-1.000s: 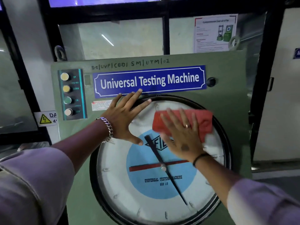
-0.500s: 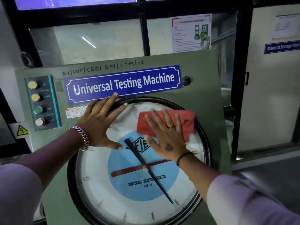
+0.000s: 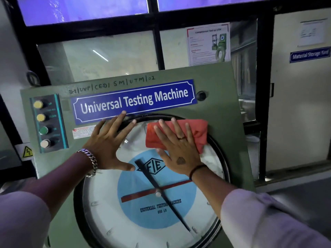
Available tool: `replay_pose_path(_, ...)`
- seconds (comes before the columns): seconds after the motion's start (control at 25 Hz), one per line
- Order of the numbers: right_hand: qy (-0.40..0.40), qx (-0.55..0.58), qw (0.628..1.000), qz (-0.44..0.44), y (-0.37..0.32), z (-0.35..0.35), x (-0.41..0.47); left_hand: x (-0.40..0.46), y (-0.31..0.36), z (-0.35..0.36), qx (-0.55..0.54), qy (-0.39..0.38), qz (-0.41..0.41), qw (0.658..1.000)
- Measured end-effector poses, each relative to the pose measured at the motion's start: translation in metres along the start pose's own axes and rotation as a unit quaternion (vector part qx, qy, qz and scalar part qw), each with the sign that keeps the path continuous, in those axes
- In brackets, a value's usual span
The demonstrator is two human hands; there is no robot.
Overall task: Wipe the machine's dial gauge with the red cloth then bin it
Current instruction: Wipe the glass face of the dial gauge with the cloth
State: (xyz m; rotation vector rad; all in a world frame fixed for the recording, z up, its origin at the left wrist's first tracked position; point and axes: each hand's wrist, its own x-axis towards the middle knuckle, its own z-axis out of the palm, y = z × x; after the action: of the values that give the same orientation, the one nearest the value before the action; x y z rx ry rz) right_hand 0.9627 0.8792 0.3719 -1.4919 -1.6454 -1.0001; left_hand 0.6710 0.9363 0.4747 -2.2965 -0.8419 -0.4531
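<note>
The big round dial gauge (image 3: 114,217) with a white face, blue centre and black needle fills the front of the green machine (image 3: 222,111). My right hand (image 3: 179,149) lies flat with spread fingers on the red cloth (image 3: 198,131), pressing it against the gauge's upper right rim. My left hand (image 3: 109,142) rests open and flat on the gauge's upper left rim, fingertips reaching the blue "Universal Testing Machine" nameplate (image 3: 134,101). No bin is in view.
A panel of coloured push buttons (image 3: 46,122) sits at the machine's left. Behind it are a black-framed window (image 3: 157,43) with a poster (image 3: 208,43), and a white door (image 3: 300,104) marked "Material Storage Yard" at the right.
My right hand has slid the red cloth up to the gauge's top right rim. My left hand stays put on the upper left rim. The view has shifted.
</note>
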Motion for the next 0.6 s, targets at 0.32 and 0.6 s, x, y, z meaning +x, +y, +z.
replay_pose_path(0.32,0.006,0.029,0.998,0.051,-0.021,0.009,-0.044,-0.025,-0.008,0.005,-0.050,0.004,-0.021,0.999)
replay_pose_path(0.6,-0.020,0.005,0.992,-0.127,-0.028,0.002,0.028,-0.043,-0.004,0.017,-0.089,0.056,-0.066,0.992)
